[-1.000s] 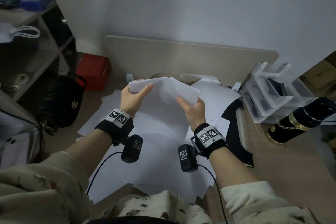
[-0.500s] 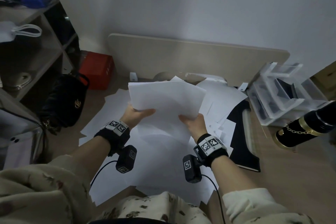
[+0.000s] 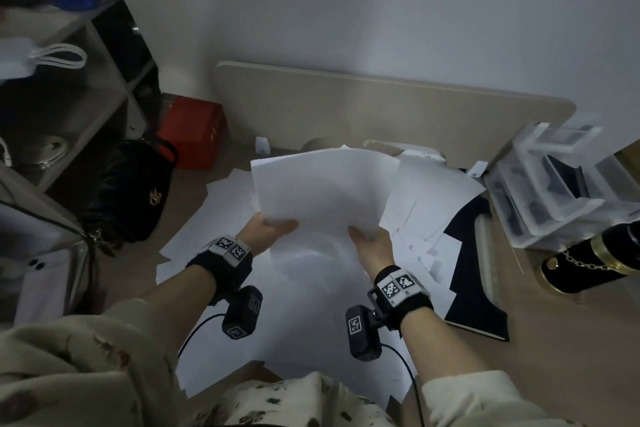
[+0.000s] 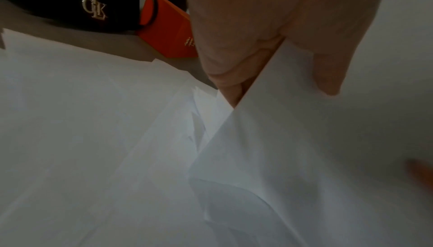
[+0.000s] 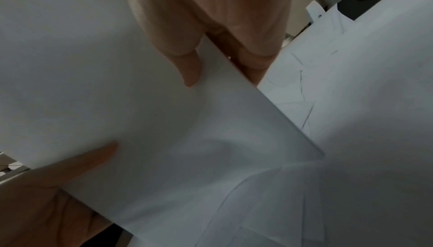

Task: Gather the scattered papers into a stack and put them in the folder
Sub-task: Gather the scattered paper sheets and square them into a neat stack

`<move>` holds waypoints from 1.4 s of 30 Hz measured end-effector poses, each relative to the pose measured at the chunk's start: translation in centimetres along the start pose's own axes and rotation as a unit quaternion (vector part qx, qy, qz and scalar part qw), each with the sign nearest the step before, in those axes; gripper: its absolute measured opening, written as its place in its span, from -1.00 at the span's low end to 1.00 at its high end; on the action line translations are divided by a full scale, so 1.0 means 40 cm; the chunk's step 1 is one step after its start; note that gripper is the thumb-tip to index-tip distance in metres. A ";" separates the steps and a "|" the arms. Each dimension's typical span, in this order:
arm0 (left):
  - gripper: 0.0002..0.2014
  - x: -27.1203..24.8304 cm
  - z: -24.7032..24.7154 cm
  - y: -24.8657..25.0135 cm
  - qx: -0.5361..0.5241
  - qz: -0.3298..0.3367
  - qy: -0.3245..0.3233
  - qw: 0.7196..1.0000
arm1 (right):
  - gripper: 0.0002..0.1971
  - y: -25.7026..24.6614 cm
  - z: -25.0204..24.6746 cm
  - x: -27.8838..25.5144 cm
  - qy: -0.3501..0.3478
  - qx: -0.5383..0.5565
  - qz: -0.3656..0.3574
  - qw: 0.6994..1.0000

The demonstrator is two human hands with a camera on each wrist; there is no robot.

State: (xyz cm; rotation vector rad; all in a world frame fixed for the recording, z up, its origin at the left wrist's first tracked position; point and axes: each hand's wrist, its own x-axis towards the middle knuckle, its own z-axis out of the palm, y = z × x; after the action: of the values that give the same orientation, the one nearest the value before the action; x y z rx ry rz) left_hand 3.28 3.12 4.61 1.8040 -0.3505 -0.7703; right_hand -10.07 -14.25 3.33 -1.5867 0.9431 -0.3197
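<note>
A plain pale wall (image 3: 381, 10) fills the upper part of the head view, and a beige board with rounded corners (image 3: 381, 114) leans against its foot. At the left stands an open wooden shelf unit (image 3: 86, 55), with a black handbag (image 3: 131, 191) and a red box (image 3: 192, 132) on the wood-toned floor (image 3: 561, 340) beside it. The light is dim and cool.

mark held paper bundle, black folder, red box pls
held paper bundle (image 3: 322, 191): head view, middle of the top sheet.
black folder (image 3: 474, 291): head view, bare cover right of the loose sheets.
red box (image 3: 192, 132): head view, its front face.
</note>
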 end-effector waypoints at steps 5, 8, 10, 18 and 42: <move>-0.70 0.009 -0.021 -0.002 -0.076 -0.042 0.036 0.996 | -0.92 -0.023 0.019 0.017 -0.024 -0.014 -0.040 0.999; -0.72 0.015 -0.033 -0.013 -0.082 -0.074 0.007 0.994 | -0.92 -0.013 0.034 0.039 -0.037 -0.040 -0.023 0.998; -0.74 0.018 -0.040 -0.028 -0.041 -0.084 0.003 0.996 | -0.91 -0.001 0.043 0.050 -0.045 -0.051 -0.025 0.997; -0.60 0.044 -0.084 -0.089 0.197 -0.190 0.064 0.960 | -0.46 0.053 0.042 0.083 -0.037 -0.241 0.068 0.967; -0.59 0.034 -0.107 -0.124 0.209 -0.214 0.110 0.948 | -0.79 0.119 -0.016 -0.001 -0.053 -0.360 0.168 0.916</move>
State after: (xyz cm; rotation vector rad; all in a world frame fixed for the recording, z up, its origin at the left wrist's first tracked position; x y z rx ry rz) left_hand 6.46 7.27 0.44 2.3882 0.0401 -0.8207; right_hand -12.36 -14.53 -0.86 -2.0226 1.3124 0.4049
